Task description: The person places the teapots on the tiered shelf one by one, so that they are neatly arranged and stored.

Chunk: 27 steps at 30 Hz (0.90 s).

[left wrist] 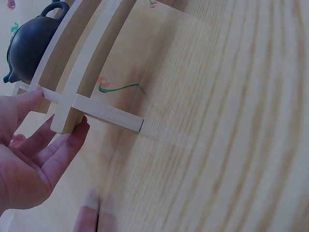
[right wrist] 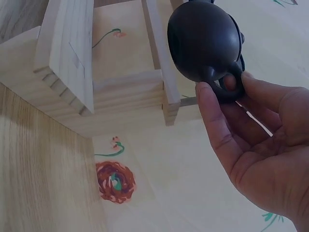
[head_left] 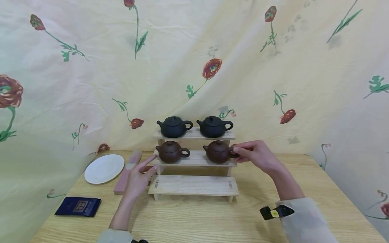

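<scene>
In the head view a three-tier wooden display stand stands on the table. My right hand pinches the loop handle of the right brown teapot, which is at the middle tier; the right wrist view shows thumb and fingers on that handle. At the stand's left end is my left hand, its thumb and fingertips around the shelf end. A second brown teapot sits on the middle tier near that hand. Two black teapots, one left and one right, occupy the top tier.
On the left of the table lie a white plate, a long pink object and a dark blue packet. Behind the stand hangs a flowered cloth, close to the table's back edge.
</scene>
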Motion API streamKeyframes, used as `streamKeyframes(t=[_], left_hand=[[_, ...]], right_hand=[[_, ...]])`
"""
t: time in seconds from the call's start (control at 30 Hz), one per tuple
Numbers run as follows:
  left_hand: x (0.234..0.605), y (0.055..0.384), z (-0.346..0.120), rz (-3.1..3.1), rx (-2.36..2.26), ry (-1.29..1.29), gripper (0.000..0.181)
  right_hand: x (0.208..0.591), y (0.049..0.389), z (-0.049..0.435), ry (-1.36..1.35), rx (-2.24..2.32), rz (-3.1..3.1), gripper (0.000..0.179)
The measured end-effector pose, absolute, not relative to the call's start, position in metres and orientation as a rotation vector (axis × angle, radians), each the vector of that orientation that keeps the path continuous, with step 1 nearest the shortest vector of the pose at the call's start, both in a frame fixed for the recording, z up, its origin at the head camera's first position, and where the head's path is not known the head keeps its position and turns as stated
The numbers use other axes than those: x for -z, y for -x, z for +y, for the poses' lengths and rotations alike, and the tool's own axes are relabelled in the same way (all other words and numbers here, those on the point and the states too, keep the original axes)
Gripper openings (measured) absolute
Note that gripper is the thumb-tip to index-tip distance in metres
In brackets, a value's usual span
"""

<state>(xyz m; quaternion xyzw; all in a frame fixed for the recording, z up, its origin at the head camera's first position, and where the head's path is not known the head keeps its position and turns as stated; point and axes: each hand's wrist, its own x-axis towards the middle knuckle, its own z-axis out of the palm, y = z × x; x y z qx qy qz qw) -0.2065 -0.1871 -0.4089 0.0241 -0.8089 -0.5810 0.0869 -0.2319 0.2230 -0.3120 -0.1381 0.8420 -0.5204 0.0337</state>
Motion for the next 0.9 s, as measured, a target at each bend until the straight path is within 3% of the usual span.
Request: streamKeyframes(t=[0.9], left_hand=[[0.41,0.207,-0.186,-2.395,1.749,-0.067,0.046]], right_hand=[[0.321,0.244,0.216,0.449,1.585,2.552,0.029]])
